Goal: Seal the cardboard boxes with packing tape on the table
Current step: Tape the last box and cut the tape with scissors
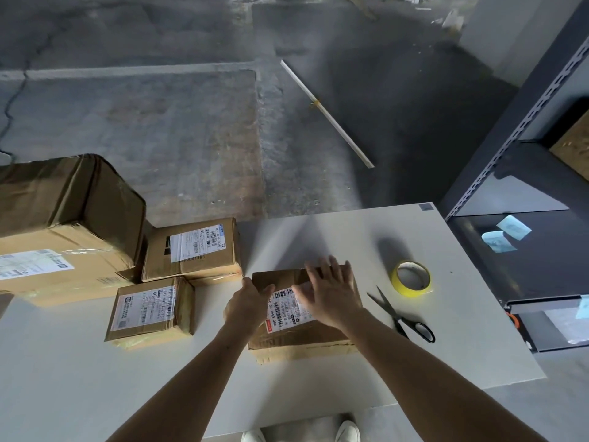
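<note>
A flat brown cardboard box (296,336) with a barcode label lies on the white table (350,237) in front of me. My left hand (247,303) grips its left edge, fingers curled over the side. My right hand (330,290) lies flat on the box's top, fingers straight and spread over the label. A roll of yellow packing tape (411,279) sits to the right of the box, apart from both hands. Black-handled scissors (402,315) lie just below the roll.
Three more labelled cardboard boxes sit on the table's left: a large one (63,231), a medium one (191,250) and a small one (149,309). A dark metal shelf rack (516,148) stands at the right. Concrete floor lies beyond, with a white rod (325,111).
</note>
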Demonstrator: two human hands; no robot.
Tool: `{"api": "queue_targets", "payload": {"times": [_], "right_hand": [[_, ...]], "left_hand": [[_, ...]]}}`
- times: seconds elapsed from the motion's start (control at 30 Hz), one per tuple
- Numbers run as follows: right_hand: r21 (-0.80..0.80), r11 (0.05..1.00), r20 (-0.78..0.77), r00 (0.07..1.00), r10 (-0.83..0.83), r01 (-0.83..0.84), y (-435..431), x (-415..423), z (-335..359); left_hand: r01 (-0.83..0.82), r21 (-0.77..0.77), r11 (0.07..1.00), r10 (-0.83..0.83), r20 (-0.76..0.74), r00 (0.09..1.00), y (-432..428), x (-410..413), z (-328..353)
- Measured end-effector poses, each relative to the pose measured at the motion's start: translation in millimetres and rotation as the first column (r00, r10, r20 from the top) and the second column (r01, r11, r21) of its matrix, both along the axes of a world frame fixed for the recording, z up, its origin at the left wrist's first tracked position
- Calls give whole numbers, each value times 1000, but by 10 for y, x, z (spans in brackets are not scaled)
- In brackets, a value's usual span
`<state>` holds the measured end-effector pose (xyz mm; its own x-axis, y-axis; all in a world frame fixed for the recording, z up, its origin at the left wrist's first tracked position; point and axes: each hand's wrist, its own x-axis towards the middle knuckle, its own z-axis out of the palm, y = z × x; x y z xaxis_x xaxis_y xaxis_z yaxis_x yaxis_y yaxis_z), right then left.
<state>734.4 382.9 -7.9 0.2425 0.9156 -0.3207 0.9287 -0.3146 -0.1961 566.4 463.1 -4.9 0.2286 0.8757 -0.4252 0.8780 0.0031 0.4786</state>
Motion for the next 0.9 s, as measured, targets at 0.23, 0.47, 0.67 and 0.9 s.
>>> {"api": "queue_targets", "payload": {"times": [0.23,0.47,0.67,0.9], "right_hand": [[70,971,45,973,227,-229,-71,-203,-132],[27,1000,67,998,-7,5,-164,212,-154],[46,996,42,996,-85,83,-155,10,-152],[69,970,-1,972,234,-234,-236,-407,-123]], "left_hand": [[28,-5,1000,-28,-13,1000,51,-10,-33],[37,-12,999,-37,-11,999,68,-19,-50],[38,-16,999,-37,40,998,78,-52,-75],[58,6,998,-58,21,998,99,-81,-89]]}}
